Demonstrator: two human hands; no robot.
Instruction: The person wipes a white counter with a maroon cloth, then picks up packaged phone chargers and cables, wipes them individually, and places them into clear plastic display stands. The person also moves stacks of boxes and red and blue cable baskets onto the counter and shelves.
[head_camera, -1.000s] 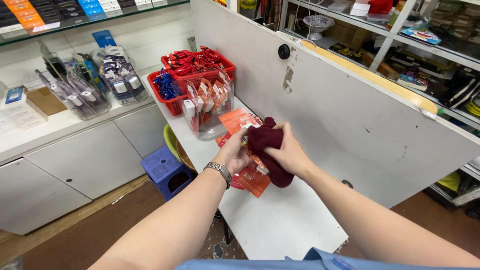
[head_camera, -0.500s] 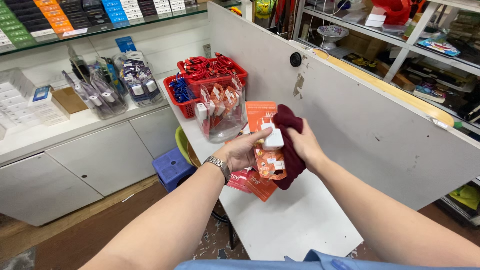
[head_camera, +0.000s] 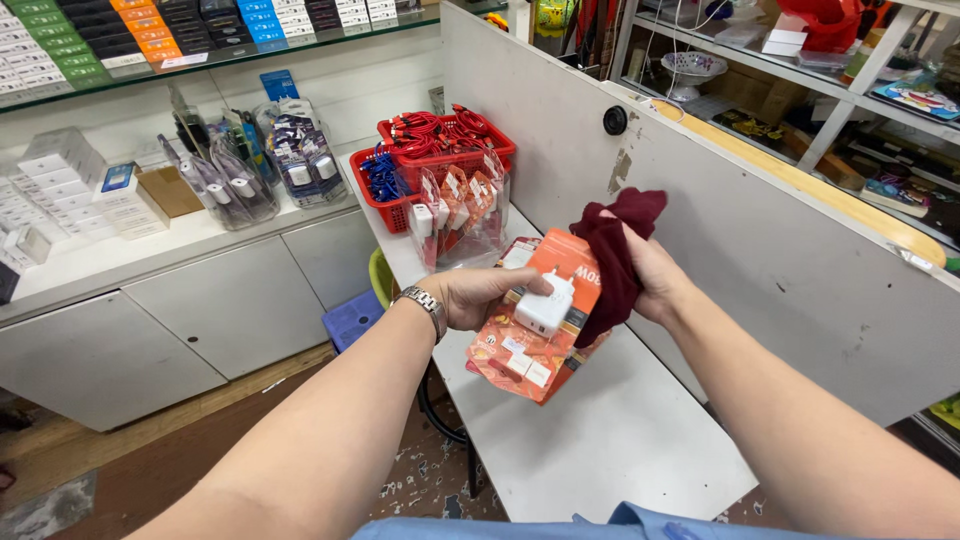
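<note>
My left hand (head_camera: 478, 297) holds an orange blister pack (head_camera: 533, 322) with a white charger plug under clear plastic, tilted face up above the white table (head_camera: 600, 440). My thumb rests on the plug's bubble. My right hand (head_camera: 650, 275) grips a dark red cloth (head_camera: 612, 250) bunched against the pack's right edge. Another orange pack lies under the held one, mostly hidden.
A clear bin of orange charger packs (head_camera: 462, 215) and red baskets of red and blue cables (head_camera: 440, 150) stand at the table's far end. A grey partition wall (head_camera: 760, 220) runs along the right. White counter with boxes and clear bins (head_camera: 200, 200) on the left; blue stool (head_camera: 352, 318) below.
Both hands lifted the orange pack off the table and turned it face up. The red cloth slid from covering the pack to its right edge.
</note>
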